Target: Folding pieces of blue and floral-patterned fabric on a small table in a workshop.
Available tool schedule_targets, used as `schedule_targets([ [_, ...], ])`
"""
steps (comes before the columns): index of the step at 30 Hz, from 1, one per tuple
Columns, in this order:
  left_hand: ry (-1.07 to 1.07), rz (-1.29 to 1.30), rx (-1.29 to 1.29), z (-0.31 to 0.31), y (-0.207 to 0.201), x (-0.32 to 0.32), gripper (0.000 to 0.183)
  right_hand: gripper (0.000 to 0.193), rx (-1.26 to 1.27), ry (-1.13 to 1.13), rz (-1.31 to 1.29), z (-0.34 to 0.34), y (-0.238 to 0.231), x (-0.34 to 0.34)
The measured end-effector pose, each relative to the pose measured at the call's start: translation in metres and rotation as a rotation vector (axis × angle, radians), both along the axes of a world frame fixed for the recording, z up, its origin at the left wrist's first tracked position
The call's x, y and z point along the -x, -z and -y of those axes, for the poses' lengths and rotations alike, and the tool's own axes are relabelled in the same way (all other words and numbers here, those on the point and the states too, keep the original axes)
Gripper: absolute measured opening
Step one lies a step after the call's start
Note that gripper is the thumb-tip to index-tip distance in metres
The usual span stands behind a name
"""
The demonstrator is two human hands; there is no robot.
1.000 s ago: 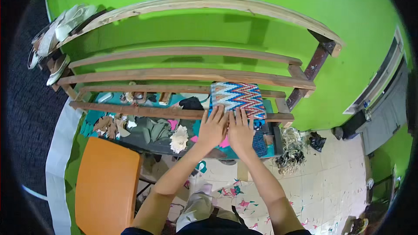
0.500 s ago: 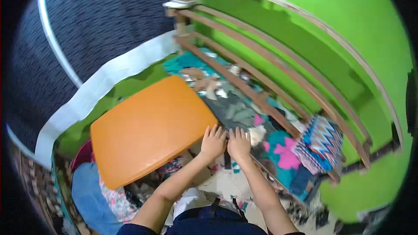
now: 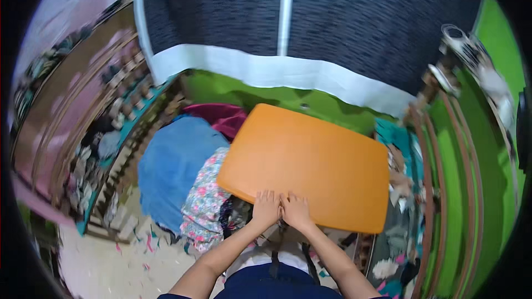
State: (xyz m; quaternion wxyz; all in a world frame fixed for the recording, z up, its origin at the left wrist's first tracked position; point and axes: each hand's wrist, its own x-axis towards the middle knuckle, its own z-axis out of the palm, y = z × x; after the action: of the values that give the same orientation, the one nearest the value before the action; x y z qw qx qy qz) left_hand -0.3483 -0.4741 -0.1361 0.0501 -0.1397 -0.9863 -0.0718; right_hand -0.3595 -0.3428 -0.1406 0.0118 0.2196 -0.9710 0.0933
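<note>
An orange tabletop [image 3: 316, 160] with rounded corners lies in front of me. My left hand [image 3: 267, 208] rests by its near edge, with fingers stretched forward over the surface. Close beside it, my right hand [image 3: 295, 210] also lies at that edge, its fingers extended and thumb near the left hand's thumb. Neither hand holds anything that I can see. To the left, a floral cloth [image 3: 205, 205] touches the table's corner, next to a large blue bundle of fabric [image 3: 177, 166].
Dark red fabric [image 3: 219, 117] shows behind the blue bundle. A wooden rack [image 3: 133, 166] with shoe-like items and scraps stands at left. Wooden rails [image 3: 438, 188] and fabric scraps [image 3: 396, 238] line the right side. A dark curtain [image 3: 354, 16] hangs behind; scraps litter the floor [image 3: 94, 263].
The view has swung left, bringing the left rack and blue bundle further in. Both hands, formerly at the table's right corner, now lie together along its near edge.
</note>
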Motion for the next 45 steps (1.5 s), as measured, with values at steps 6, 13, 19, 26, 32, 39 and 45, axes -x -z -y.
schedule_targets([
  [6, -0.377, -0.049, 0.001, 0.065, 0.009, -0.025, 0.038, 0.041, -0.03, -0.403, 0.063, 0.081, -0.004, 0.029],
  [13, -0.771, -0.025, -0.107, 0.113, 0.025, -0.034, 0.033, 0.035, 0.01, -0.778, 0.179, 0.142, -0.001, 0.057],
  [19, -1.023, 0.117, -0.085, 0.16, 0.058, -0.059, 0.042, 0.026, 0.104, -0.962, 0.199, 0.198, 0.02, 0.081],
  [26, -1.065, -0.015, 0.198, 0.238, 0.11, -0.047, 0.047, 0.046, 0.078, -1.002, -0.038, 0.298, 0.084, 0.099],
  [32, -1.084, -0.088, 0.198, 0.275, 0.13, 0.001, 0.052, 0.05, 0.074, -0.922, -0.187, 0.354, 0.128, 0.099],
  [39, -1.144, -0.107, -0.153, 0.298, 0.117, -0.005, 0.036, 0.034, 0.138, -0.869, 0.139, 0.376, 0.098, 0.107],
  [45, -1.076, -0.323, -0.058, 0.292, 0.031, 0.009, 0.039, 0.037, 0.908, -0.188, -0.14, 0.362, 0.072, 0.105],
])
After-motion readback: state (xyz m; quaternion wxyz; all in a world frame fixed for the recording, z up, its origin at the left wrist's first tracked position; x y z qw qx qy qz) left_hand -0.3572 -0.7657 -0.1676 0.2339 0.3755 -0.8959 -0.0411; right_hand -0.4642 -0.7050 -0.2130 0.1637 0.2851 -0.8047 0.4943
